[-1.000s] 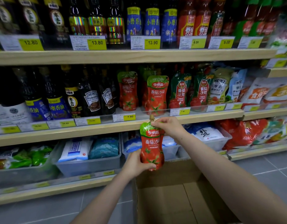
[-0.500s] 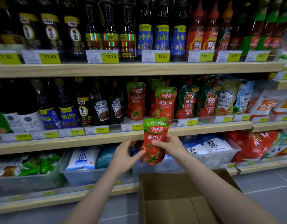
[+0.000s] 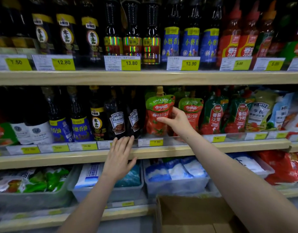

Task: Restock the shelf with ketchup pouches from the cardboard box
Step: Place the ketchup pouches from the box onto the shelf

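A red and green ketchup pouch (image 3: 157, 111) with a tan cap stands on the middle shelf (image 3: 161, 151), above the 7.90 price tag. My right hand (image 3: 176, 121) grips its right side with thumb and fingers. A matching ketchup pouch (image 3: 192, 110) stands just right of it. My left hand (image 3: 119, 157) hovers with straight fingers in front of the shelf's front edge, holding nothing. The open cardboard box (image 3: 195, 214) sits low in view between my forearms; its inside is mostly out of sight.
Dark Heinz sauce bottles (image 3: 118, 120) stand directly left of the pouch. Green and red tomato ketchup pouches (image 3: 215, 115) fill the shelf to the right. Bottles line the top shelf (image 3: 144, 76). Grey bins (image 3: 175, 185) of bagged goods sit on the bottom shelf.
My right hand has carried the pouch up from above the box onto the middle shelf. My left hand has let go of the pouch and now hovers at the shelf edge.
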Tool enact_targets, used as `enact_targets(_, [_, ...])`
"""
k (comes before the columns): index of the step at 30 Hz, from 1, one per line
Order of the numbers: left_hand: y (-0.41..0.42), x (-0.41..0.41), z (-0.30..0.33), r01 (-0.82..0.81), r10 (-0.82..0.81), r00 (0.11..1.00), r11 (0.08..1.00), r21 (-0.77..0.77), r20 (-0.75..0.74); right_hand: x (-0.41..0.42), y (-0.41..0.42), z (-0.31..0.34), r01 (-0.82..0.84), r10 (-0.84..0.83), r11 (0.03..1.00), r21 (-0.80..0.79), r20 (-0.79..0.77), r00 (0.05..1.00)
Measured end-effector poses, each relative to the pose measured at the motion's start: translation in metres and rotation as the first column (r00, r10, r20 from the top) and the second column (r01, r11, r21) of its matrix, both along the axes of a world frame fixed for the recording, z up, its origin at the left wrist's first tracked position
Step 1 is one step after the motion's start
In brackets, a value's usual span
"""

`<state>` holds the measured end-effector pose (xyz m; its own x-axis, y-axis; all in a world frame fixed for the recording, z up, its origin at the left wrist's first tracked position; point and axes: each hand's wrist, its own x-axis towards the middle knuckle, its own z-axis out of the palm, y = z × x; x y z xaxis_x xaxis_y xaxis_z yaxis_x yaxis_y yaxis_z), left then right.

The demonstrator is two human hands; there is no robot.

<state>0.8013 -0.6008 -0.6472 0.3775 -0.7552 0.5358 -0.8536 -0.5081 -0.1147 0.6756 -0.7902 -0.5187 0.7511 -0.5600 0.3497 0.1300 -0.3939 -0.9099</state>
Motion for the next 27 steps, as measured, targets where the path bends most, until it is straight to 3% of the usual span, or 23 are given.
enact_targets(17, [-0.004, 0.000, -0.006, -0.004, 0.004, 1.000, 1.000, -0.011, -0.024, 0.021, -0.009, -0.037, 0.025, -0.012, 0.991, 0.132, -0.098, 0.995])
enact_targets(23, [0.002, -0.002, 0.000, -0.023, 0.025, 0.999, 0.998, 0.059, -0.033, 0.011, -0.002, -0.032, 0.026, -0.011, 0.995, 0.095, -0.150, 0.989])
enact_targets(27, [0.004, -0.006, 0.004, 0.004, -0.004, 0.999, 1.000, -0.008, -0.043, -0.008, -0.009, -0.035, 0.061, -0.068, 0.997, -0.038, -0.222, 0.973])
